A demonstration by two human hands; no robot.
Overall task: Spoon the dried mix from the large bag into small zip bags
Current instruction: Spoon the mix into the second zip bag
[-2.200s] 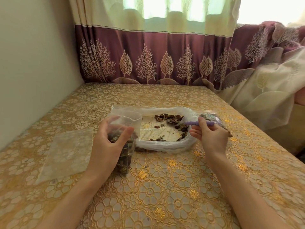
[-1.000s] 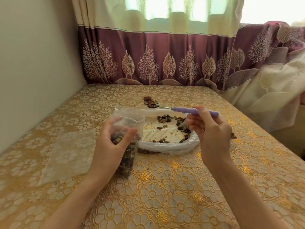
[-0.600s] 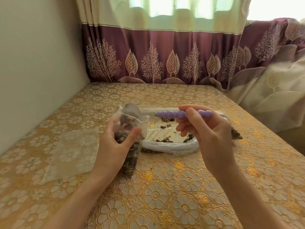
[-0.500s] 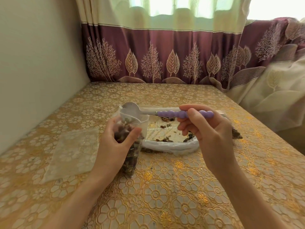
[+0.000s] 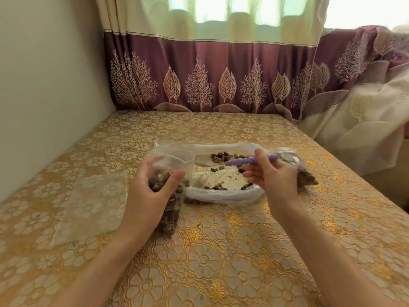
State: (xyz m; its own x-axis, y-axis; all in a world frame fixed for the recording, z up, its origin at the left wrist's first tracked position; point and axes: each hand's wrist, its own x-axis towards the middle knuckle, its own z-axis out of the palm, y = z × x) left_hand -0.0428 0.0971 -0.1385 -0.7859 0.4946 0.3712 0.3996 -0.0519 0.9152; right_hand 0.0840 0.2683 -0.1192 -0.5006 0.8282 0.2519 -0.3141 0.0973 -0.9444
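Observation:
My left hand (image 5: 147,196) grips a small clear zip bag (image 5: 174,173), upright and mostly filled with dark dried mix, its mouth held wide. To its right the large bag (image 5: 223,193) lies spread flat on the table, with only scattered bits of mix inside. My right hand (image 5: 272,178) pinches the purple handle of a spoon (image 5: 243,161); the metal bowl of the spoon points left and sits low over the large bag. A filled small bag (image 5: 306,178) lies partly hidden behind my right hand.
An empty small zip bag (image 5: 93,204) lies flat on the gold patterned tablecloth (image 5: 221,251) to the left. A wall runs along the left side, and maroon curtains (image 5: 221,74) hang at the back. The table's right edge drops off near draped fabric (image 5: 365,120).
The spoon carried mix from the large bag to the small bag's mouth and tipped it in. It has since swung back right and down over the large bag. My left hand kept its hold.

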